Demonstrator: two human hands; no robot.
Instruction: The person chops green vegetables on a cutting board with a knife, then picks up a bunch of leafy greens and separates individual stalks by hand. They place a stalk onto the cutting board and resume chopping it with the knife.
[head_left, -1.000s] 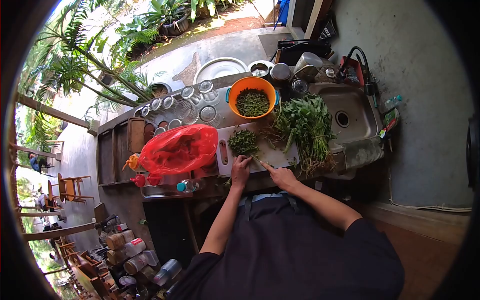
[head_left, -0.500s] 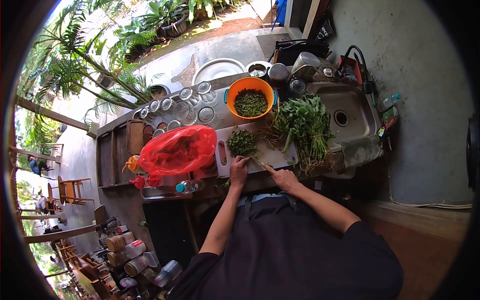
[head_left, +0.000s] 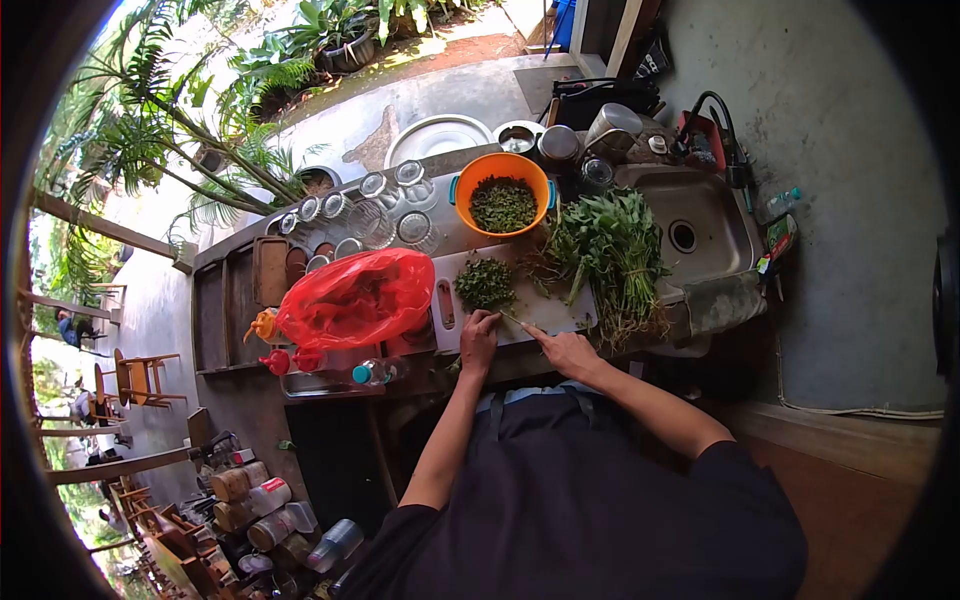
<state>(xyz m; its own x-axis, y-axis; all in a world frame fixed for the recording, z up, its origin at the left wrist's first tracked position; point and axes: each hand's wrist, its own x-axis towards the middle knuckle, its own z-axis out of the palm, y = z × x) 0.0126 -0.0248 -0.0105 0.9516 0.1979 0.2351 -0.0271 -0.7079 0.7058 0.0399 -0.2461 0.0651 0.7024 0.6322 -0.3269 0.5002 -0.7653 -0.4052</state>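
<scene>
My right hand point(head_left: 570, 353) is closed around the handle of a knife point(head_left: 520, 323), whose blade points left over the front of a white cutting board point(head_left: 540, 310). At the board's front edge, my left hand point(head_left: 479, 338) has its fingers pinched near the knife tip; what they hold is too small to make out. A pile of chopped greens point(head_left: 485, 284) lies on the board just beyond my left fingers. To the right, a large bunch of leafy greens with roots point(head_left: 615, 255) rests across the board's edge. Behind the board stands an orange colander point(head_left: 462, 207) holding more cut greens.
A red plastic bag point(head_left: 355, 300) sits left of the board, with a teal-capped bottle point(head_left: 370, 373) in front. Upturned glass jars point(head_left: 415, 232) stand behind the bag. A steel sink point(head_left: 720, 225) is at the right, beside the wall.
My right hand and the knife have shifted very slightly. My left hand stays in nearly the same place, and the things on the counter have not moved.
</scene>
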